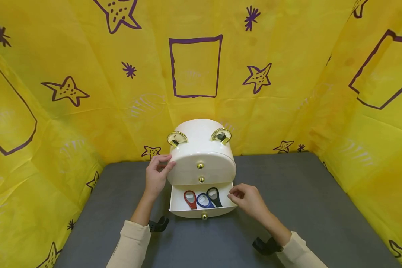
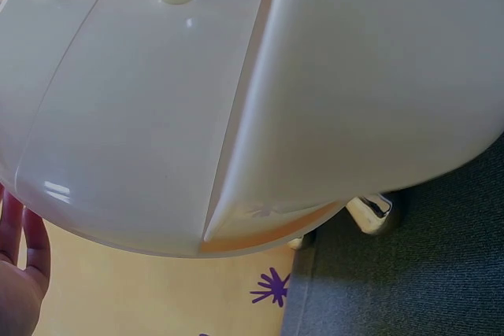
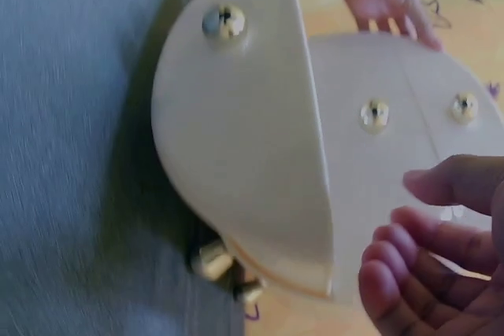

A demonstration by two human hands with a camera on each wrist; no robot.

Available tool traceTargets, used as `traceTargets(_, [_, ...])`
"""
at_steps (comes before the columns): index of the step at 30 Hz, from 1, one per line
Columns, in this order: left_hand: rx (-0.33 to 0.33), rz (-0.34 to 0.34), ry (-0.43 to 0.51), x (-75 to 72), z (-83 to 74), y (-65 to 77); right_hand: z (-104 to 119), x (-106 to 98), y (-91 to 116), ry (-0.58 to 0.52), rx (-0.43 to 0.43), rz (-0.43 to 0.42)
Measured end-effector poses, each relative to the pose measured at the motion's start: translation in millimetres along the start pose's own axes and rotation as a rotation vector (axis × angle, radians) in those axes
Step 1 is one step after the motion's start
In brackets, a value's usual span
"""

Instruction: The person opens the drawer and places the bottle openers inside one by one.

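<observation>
A white rounded storage box point(image 1: 202, 137) with gold ears and gold knobs stands on the table. Its bottom drawer point(image 1: 177, 201) is pulled out, and in it lie a red bottle opener point(image 1: 190, 200), a blue one point(image 1: 205, 201) and a black one point(image 1: 215, 197). My left hand point(image 1: 156, 176) rests at the box's left side, thumb by the front edge, fingers fairly straight. Beside the drawer's right edge is my right hand point(image 1: 249, 201). Its fingers are loosely bent, with nothing between thumb and fingertips point(image 3: 383, 285) in the right wrist view.
The dark grey table point(image 1: 288, 186) extends to both sides of the box. Yellow cloth walls point(image 1: 201, 108) with purple drawings surround it at the back and sides. Short gold feet point(image 3: 213, 260) show under the box.
</observation>
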State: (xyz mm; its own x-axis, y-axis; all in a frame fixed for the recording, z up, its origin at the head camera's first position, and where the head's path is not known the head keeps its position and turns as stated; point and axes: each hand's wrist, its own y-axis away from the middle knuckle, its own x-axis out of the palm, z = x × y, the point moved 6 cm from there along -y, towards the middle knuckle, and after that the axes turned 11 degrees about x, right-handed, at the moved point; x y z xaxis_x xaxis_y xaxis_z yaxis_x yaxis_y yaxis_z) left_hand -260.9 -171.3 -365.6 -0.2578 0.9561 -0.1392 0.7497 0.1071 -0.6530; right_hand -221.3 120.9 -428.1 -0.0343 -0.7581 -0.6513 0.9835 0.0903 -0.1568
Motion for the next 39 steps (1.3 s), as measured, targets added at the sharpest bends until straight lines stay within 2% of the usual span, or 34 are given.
traceTargets(5, [-0.001, 0.003, -0.001, 0.0, -0.7, 0.2, 12.6, 11.3, 16.3, -0.119, -0.106, 0.025])
traceTargets(11, [0.014, 0.004, -0.001, 0.3, -2.7, -0.4, 18.5, 29.9, 32.2, -0.177, -0.238, 0.069])
traceTargets(16, [0.017, -0.005, -0.005, -0.5, -4.0, -0.3, 16.3, 57.6, 43.4, -0.096, -0.253, 0.23])
traceTargets(19, [0.011, -0.007, -0.006, -0.5, -4.0, -0.3, 9.4, 77.7, 48.5, -0.068, -0.196, 0.331])
traceTargets(23, [-0.001, -0.005, -0.005, 0.2, -3.0, -0.3, -3.8, 97.7, 49.2, -0.156, -0.041, 0.375])
traceTargets(27, [-0.002, -0.006, -0.003, 0.6, -1.9, -0.2, -13.5, 110.3, 46.0, -0.331, 0.129, 0.387])
traceTargets(35, [0.009, -0.005, -0.007, 0.4, -0.7, 0.5, -16.8, 129.7, 46.8, -0.734, 0.402, 0.469])
traceTargets(39, [0.012, -0.007, -0.008, 0.2, -0.1, 0.6, -17.8, 135.2, 47.6, -0.829, 0.467, 0.434])
